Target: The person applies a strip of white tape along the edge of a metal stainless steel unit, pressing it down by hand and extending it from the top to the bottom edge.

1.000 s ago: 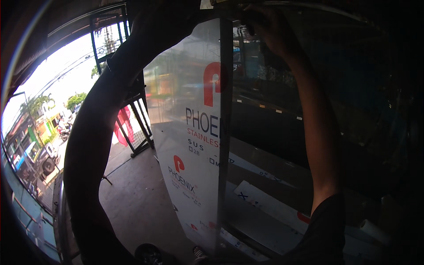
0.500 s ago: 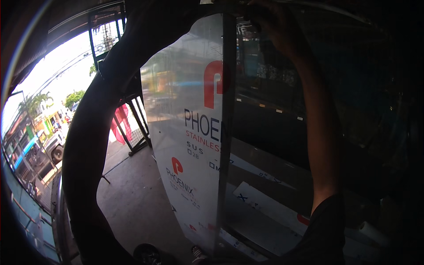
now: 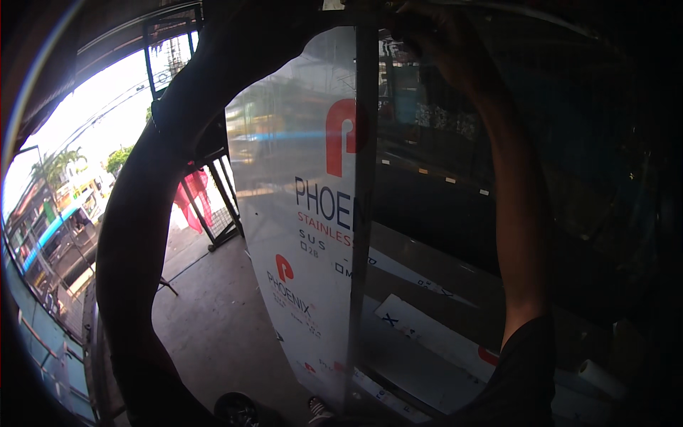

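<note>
A tall metal sheet (image 3: pixel 267 199), covered in white film with red and dark print, stands upright in front of me. Its right side has a dark bent edge (image 3: pixel 365 142) running from top to bottom. Both my arms are raised around it. My left hand (image 3: pixel 302 28) is at the sheet's top, its fingers lost in shadow and the upper picture border. On the other side of the edge, my right hand (image 3: pixel 434 32) has its fingers bent near the top; what they grip is too dark to make out.
Film-covered sheets (image 3: pixel 434 334) lie low at the right, beside a white roll (image 3: pixel 597 377). A dark metal gate (image 3: pixel 220 213) with a pink cloth (image 3: pixel 193 203) stands left, before a bright street. Below is a concrete floor (image 3: pixel 206 313); a shoe (image 3: pixel 238 409) shows at the bottom.
My left forearm has shifted slightly left and down. The sheet's upper part has moved a little to the left. Both hands stay at its top.
</note>
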`<action>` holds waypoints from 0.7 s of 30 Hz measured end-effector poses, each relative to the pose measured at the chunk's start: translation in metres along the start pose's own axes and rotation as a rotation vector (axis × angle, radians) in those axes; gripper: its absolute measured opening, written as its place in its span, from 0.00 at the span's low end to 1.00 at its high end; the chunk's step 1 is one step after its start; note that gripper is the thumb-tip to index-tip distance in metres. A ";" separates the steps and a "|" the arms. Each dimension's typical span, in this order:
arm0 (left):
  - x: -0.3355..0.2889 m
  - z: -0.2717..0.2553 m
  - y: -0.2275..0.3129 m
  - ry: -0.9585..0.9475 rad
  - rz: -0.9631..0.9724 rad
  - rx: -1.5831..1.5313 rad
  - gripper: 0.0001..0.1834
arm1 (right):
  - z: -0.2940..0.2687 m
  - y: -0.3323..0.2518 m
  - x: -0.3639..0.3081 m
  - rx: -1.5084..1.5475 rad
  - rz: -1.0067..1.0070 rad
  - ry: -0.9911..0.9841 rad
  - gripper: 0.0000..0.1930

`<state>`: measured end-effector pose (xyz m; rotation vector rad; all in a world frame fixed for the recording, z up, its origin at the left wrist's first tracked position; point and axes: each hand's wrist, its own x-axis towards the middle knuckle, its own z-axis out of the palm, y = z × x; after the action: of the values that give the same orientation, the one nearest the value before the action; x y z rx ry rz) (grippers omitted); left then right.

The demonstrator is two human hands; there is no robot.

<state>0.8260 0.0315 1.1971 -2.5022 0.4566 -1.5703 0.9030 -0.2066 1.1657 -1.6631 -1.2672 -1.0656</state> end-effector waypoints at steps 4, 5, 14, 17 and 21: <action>-0.001 0.002 0.001 0.022 0.047 0.071 0.18 | -0.004 0.024 -0.001 0.019 0.017 -0.010 0.18; -0.005 0.002 0.005 0.022 0.050 0.067 0.18 | -0.006 0.040 -0.007 -0.010 0.014 -0.031 0.14; -0.004 -0.010 0.002 -0.015 0.097 0.152 0.23 | 0.010 0.024 0.001 0.094 -0.080 -0.034 0.13; -0.011 0.000 0.007 -0.174 -0.071 0.082 0.21 | 0.013 0.033 -0.018 0.043 -0.016 0.038 0.14; -0.030 0.030 -0.021 0.214 0.328 0.078 0.13 | 0.014 0.016 -0.032 -0.039 -0.040 -0.024 0.12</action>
<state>0.8446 0.0600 1.1638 -2.0800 0.7734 -1.6864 0.9161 -0.2078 1.1299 -1.6910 -1.3081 -1.1037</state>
